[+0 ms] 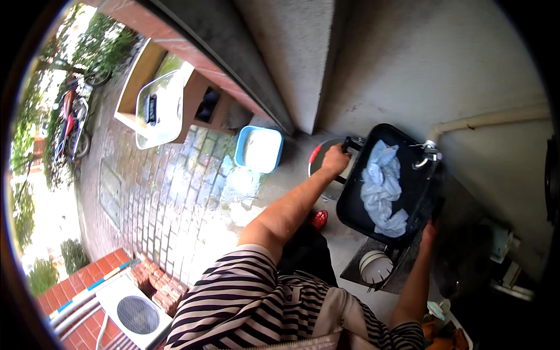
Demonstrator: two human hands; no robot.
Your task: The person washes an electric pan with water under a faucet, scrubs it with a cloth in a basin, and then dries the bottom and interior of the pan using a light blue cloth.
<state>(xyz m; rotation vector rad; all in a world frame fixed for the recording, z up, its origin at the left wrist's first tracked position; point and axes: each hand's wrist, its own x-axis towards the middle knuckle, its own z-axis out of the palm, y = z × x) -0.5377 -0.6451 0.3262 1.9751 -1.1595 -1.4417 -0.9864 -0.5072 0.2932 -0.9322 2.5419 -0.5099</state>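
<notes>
A black rectangular basin (411, 183) lies before me under a metal tap (431, 155), on the right side of the view. Inside it is a bunched, wet-looking light blue cloth (383, 188). My left hand (336, 160) is closed around the black handle at the basin's left end. At the opposite side, my right hand (429, 232) is at the basin's edge, partly in shadow, with its fingers mostly hidden. A round metal-rimmed vessel with a red grip (315, 154) shows below my left hand, partly covered by the basin.
A blue tub (281, 148) with whitish contents stands on the floor, beside cardboard boxes (192, 105) with a clear plastic lid or bin (168, 122). A white round container (376, 267) is near my body. A pipe (490, 120) runs along the wall to the tap.
</notes>
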